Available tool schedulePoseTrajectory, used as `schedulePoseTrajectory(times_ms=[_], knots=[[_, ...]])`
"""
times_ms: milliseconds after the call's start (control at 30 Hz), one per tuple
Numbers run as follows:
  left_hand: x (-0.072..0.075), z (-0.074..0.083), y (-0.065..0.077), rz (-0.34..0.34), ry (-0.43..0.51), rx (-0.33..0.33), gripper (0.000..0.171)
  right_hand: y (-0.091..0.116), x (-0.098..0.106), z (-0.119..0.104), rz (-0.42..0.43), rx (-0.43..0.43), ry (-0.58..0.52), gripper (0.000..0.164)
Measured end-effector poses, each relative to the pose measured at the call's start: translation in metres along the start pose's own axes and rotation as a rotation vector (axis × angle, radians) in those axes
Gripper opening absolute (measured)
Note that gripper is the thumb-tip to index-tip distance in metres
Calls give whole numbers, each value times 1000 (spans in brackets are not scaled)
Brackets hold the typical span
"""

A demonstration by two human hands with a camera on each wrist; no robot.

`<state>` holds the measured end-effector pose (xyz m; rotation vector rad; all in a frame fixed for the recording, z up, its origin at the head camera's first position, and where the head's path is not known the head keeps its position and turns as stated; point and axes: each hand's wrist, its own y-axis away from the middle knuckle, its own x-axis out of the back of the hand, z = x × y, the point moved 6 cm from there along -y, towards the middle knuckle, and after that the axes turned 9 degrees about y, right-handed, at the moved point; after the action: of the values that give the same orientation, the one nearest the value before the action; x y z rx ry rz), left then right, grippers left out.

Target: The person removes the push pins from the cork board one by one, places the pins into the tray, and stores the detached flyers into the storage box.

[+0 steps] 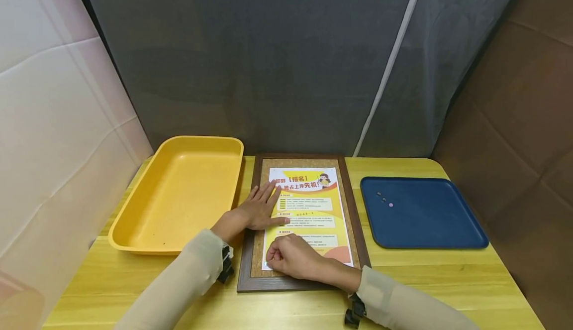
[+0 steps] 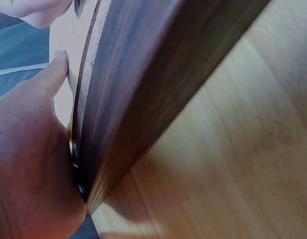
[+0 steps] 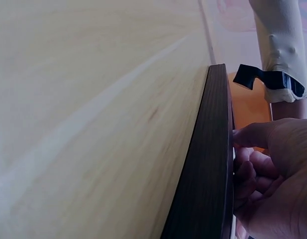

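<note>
A yellow and white printed poster (image 1: 309,224) lies on a cork board (image 1: 347,205) with a dark brown wooden frame (image 1: 356,220). My left hand (image 1: 259,208) rests flat on the poster's left side, fingers spread toward its heading and thumb pointing right. In the left wrist view, its palm lies along the frame's edge. My right hand (image 1: 293,256) is at the poster's lower left corner, fingers curled under and thumb tip (image 3: 240,133) pressing down close inside the frame. Whatever is under that thumb is hidden.
To the left stands a deep yellow tray (image 1: 237,170) with tiny dark specks in it. At the right, a flat blue tray (image 1: 429,220) carries several tiny pieces, among them a pink one (image 1: 391,204). A grey curtain (image 1: 250,71) hangs behind the wooden table (image 1: 416,275).
</note>
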<state>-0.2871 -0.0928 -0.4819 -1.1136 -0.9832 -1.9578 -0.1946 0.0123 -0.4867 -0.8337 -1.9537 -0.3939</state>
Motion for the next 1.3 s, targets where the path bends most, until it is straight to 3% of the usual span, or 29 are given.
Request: schedulePoseTrajectory(times_ms=[567, 1300], knots=[[-5, -6, -4, -1, 0, -5, 101, -1, -3, 1, -28, -36, -20, 10], [-2, -2, -3, -14, -4, -16, 100, -2, -2, 2, -52, -53, -11, 10]])
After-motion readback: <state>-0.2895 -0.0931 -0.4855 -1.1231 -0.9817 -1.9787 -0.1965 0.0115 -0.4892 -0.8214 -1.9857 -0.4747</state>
